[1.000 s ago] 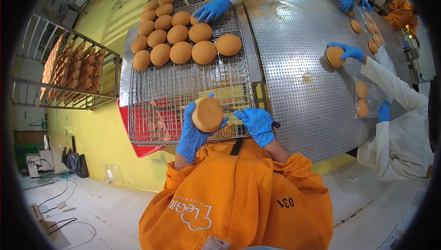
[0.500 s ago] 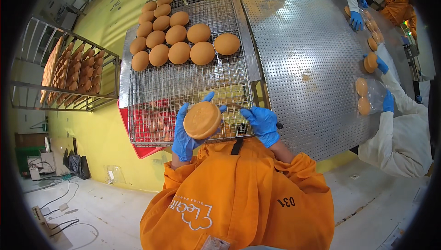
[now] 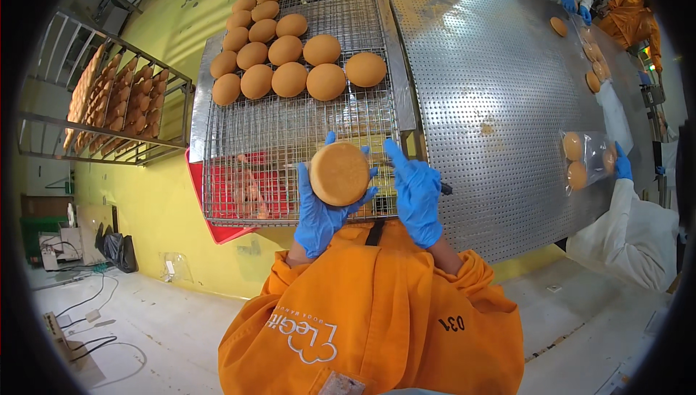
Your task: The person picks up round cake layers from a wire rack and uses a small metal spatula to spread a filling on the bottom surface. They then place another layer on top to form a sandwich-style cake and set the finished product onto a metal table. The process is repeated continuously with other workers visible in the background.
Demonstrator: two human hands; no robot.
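A round golden-brown bun (image 3: 339, 174) lies in my left hand (image 3: 319, 217), whose blue-gloved fingers curl round its edge. Its flat, paler face is turned up, above the near part of a wire rack (image 3: 254, 126). Just right of it, my right hand (image 3: 417, 203) is closed round a knife, with the forefinger stretched out forward. Only the dark end of the knife's handle (image 3: 446, 189) sticks out past the hand; the blade is not visible now. Rows of similar buns (image 3: 286, 50) rest on the rack's far half.
A perforated metal table (image 3: 493, 105) stands right of the rack. There, co-workers' gloved hands are near buns and a clear bag of buns (image 3: 576, 174). A red crate (image 3: 210, 228) sits beneath the rack. At left stands a trolley (image 3: 109, 141) of loaded trays.
My left hand has moved slightly right and turned the bun so its flat face shows. My right forefinger now points forward, and the knife blade has gone from sight. Co-workers' hands have shifted.
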